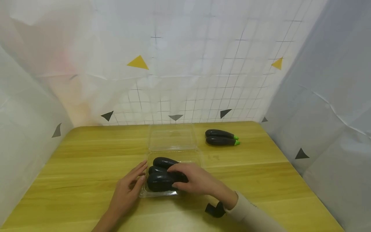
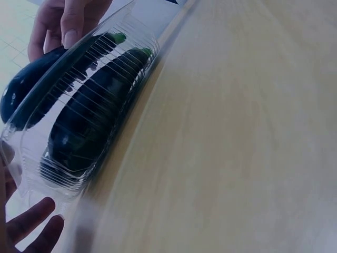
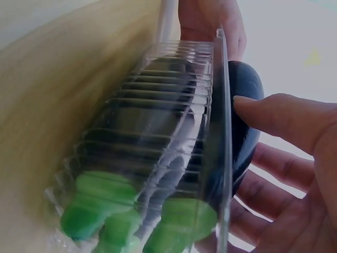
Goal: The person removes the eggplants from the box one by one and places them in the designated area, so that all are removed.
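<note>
A clear plastic clamshell box (image 1: 158, 194) lies on the table with its lid (image 1: 173, 137) folded back. Dark eggplants fill its base, one at the rear (image 1: 163, 161) and one at the front (image 1: 159, 182). Through the ribbed wall in the right wrist view, green stems (image 3: 105, 192) show at one end. My right hand (image 1: 200, 180) holds an eggplant (image 3: 246, 89) that stands above the rim, thumb on one side and fingers on the other. At the box's left end, my left hand (image 1: 126, 190) has its fingers extended along the wall.
Two more eggplants (image 1: 221, 140) lie side by side at the back right of the wooden table (image 1: 95, 161), green stems pointing right. A small black object (image 1: 214, 210) is by my right wrist. White sheets (image 1: 185, 64) with triangle marks enclose the table's back and sides.
</note>
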A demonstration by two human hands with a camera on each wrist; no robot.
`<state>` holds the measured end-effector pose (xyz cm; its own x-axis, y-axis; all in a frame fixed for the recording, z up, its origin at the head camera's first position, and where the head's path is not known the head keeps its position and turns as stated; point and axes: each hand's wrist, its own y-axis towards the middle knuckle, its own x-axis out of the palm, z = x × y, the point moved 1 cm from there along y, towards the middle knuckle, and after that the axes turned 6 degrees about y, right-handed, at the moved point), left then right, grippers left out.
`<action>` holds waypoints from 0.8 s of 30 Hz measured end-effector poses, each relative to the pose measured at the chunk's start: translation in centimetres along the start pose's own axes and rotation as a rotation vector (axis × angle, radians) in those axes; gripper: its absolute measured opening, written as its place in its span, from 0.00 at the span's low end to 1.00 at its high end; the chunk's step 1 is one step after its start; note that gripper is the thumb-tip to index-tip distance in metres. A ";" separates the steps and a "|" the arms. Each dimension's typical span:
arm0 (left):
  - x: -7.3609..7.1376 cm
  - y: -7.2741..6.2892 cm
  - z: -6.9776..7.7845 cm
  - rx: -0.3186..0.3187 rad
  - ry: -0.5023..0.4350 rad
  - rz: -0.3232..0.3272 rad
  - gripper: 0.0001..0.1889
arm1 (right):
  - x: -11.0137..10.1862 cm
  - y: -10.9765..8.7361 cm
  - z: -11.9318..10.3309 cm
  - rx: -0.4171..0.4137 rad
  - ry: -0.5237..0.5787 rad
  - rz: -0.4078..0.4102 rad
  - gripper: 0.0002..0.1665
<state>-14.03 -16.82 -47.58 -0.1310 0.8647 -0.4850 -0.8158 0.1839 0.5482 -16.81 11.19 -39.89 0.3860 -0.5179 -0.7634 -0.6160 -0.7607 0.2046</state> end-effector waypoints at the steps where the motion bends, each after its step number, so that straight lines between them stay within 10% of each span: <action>1: 0.0 0.0 0.0 0.002 0.000 0.001 0.20 | -0.1 0.0 0.0 0.003 0.001 0.003 0.24; 24: -0.1 0.0 0.2 -0.006 0.000 -0.009 0.20 | -3.1 -0.9 0.2 -0.032 0.056 0.117 0.25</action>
<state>-13.89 -16.85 -47.41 -0.1238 0.8628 -0.4902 -0.8201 0.1891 0.5401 -17.55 13.59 -37.81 0.3509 -0.6243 -0.6980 -0.6371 -0.7054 0.3106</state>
